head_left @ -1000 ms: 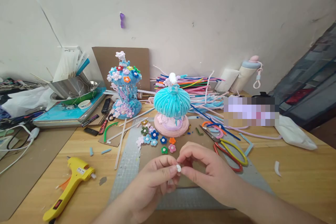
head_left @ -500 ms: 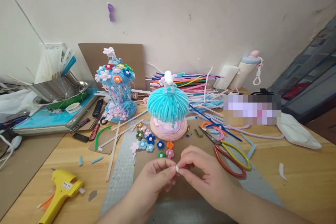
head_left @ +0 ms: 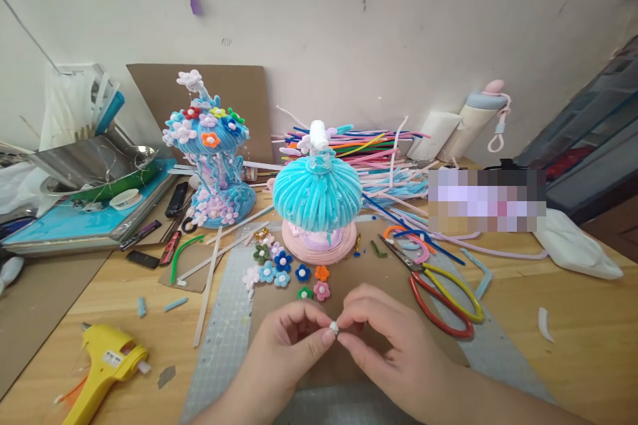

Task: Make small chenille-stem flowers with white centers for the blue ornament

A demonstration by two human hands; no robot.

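Between the thumb and index finger of my left hand (head_left: 294,339) is a tiny white ball (head_left: 333,327), its material too small to make out. My right hand (head_left: 386,335) is closed in a loose pinch, its fingertips meeting the ball's right side. Just beyond my hands lie pink (head_left: 321,290) and green (head_left: 304,293) fuzzy flowers with white centres. A turquoise pipe-cleaner dome (head_left: 318,196) on a round pink base (head_left: 319,254) stands behind them, topped by a white upright piece (head_left: 318,134).
Red-and-yellow-handled scissors (head_left: 443,295) lie open on the right, over the cutting mat (head_left: 508,358). At left are a yellow glue gun (head_left: 107,365) and clear glue sticks (head_left: 208,285). A decorated blue pipe-cleaner piece (head_left: 212,139) and bundled pipe cleaners (head_left: 373,153) stand behind.
The white ball shows more fully now, as my right fingertips have shifted slightly on it. My view has moved a little; the objects on the table stay in place.
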